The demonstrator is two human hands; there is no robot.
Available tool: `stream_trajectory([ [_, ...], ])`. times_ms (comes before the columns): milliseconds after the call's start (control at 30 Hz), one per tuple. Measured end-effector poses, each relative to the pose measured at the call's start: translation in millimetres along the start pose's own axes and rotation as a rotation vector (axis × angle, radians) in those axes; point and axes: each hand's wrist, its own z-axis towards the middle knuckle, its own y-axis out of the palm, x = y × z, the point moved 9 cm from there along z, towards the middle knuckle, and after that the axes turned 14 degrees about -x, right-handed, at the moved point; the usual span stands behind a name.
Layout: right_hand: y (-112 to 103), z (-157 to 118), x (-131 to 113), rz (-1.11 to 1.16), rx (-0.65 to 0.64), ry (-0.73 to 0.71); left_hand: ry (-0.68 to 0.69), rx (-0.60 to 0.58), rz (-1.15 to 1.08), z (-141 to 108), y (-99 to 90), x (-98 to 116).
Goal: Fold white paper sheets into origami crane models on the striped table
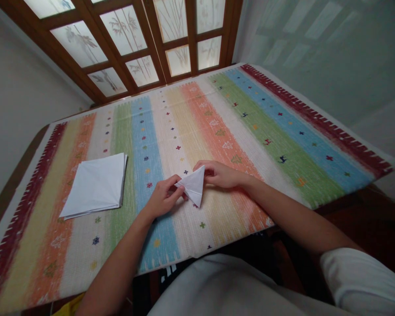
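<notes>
A small piece of white paper (195, 186), folded into a pointed triangular shape, is held between my two hands just above the striped tablecloth. My left hand (164, 196) pinches its left corner, with the thumb on top. At its upper right edge, the curled fingers of my right hand (219, 174) grip the paper; their tips are partly behind it. On the left of the table lies a stack of white square paper sheets (97, 184), slightly fanned, with faint crease lines.
The table is covered by a striped cloth (266, 127) with small printed figures, its near edge close to my body. Wood-framed glass doors (177, 48) stand beyond the far edge. A pale glossy wall (332, 57) is on the right.
</notes>
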Motion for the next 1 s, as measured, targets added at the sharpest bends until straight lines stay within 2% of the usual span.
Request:
stream_trajectory([
  [100,2,1,-6,0.037,-0.024,-0.063,0.052,-0.021,-0.021,0,-1.4,4],
  [300,23,2,-12,0.006,-0.206,-0.132,0.105,-0.137,0.025,1,5.4,6],
  [467,28,1,-15,-0.086,-0.222,-0.137,0.177,-0.192,0.072,-2,5.8,13],
  [667,32,-2,-22,-0.177,-0.258,-0.165,0.226,-0.383,0.083,-3,19.6,24],
  [833,31,-3,-28,-0.141,-0.253,-0.221,0.173,-0.412,0.073,-4,25.8,15],
  [1000,29,-2,-21,-0.111,-0.264,-0.173,0.145,-0.392,0.059,-6,23.1,6],
])
